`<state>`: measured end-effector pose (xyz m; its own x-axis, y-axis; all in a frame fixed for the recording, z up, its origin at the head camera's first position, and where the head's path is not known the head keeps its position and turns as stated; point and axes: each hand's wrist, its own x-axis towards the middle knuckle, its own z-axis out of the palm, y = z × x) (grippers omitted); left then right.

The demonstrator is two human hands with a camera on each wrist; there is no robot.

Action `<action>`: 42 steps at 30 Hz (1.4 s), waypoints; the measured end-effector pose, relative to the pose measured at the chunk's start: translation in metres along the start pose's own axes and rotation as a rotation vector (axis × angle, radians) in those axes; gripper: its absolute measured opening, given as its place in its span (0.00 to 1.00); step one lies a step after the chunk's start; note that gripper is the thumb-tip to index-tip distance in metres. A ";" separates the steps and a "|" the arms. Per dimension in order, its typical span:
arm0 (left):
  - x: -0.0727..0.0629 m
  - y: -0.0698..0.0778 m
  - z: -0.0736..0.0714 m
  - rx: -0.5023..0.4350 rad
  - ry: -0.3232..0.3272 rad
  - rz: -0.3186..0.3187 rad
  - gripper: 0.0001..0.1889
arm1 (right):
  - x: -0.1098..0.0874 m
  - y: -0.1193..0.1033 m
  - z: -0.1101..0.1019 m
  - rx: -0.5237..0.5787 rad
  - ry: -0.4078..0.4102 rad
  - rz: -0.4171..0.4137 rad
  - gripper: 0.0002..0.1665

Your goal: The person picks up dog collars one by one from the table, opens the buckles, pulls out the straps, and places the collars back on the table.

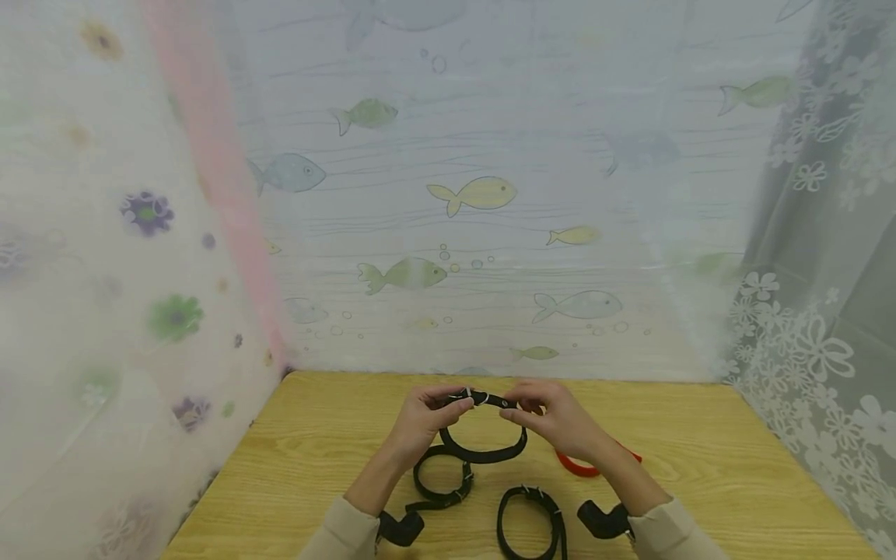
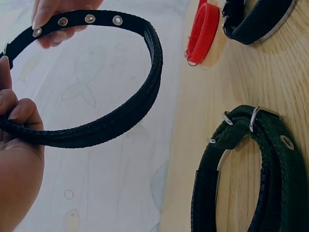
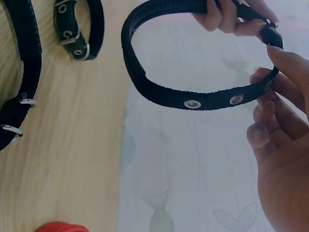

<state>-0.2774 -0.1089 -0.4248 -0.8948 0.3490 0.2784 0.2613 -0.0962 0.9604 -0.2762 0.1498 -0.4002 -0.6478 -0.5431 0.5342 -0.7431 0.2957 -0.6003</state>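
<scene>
A black collar (image 1: 483, 456), formed into a loop, is held up over the back part of the table. My left hand (image 1: 420, 424) grips it at the buckle end, thumb on the strap beside the metal fittings. With thumb and fingers my right hand (image 1: 556, 416) pinches the strap's eyelet end. Metal-rimmed eyelets line that strap in the left wrist view, and the padded section (image 2: 106, 126) hangs toward the camera. In the right wrist view the strap end meets the buckle (image 3: 274, 36) between both hands.
A dark green collar (image 2: 285, 164) lies on the wooden table (image 1: 315, 459), left of centre. Nearer the front is another black collar (image 1: 501, 521). A red collar (image 1: 579, 469) lies partly behind my right forearm. Patterned sheets (image 1: 490, 117) hang at the back and sides.
</scene>
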 end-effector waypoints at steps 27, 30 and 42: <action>0.000 0.001 -0.010 -0.048 0.054 -0.006 0.17 | -0.004 0.001 -0.007 -0.042 0.026 0.019 0.04; 0.000 0.000 -0.012 -0.054 0.060 -0.003 0.15 | -0.006 0.003 -0.009 -0.043 0.033 0.032 0.04; 0.001 -0.004 -0.024 -0.085 0.122 0.007 0.13 | -0.019 0.015 -0.022 -0.009 0.046 0.139 0.03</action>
<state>-0.2879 -0.1309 -0.4288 -0.9317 0.2329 0.2788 0.2409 -0.1782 0.9540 -0.2793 0.1820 -0.4062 -0.7513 -0.4599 0.4733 -0.6472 0.3730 -0.6648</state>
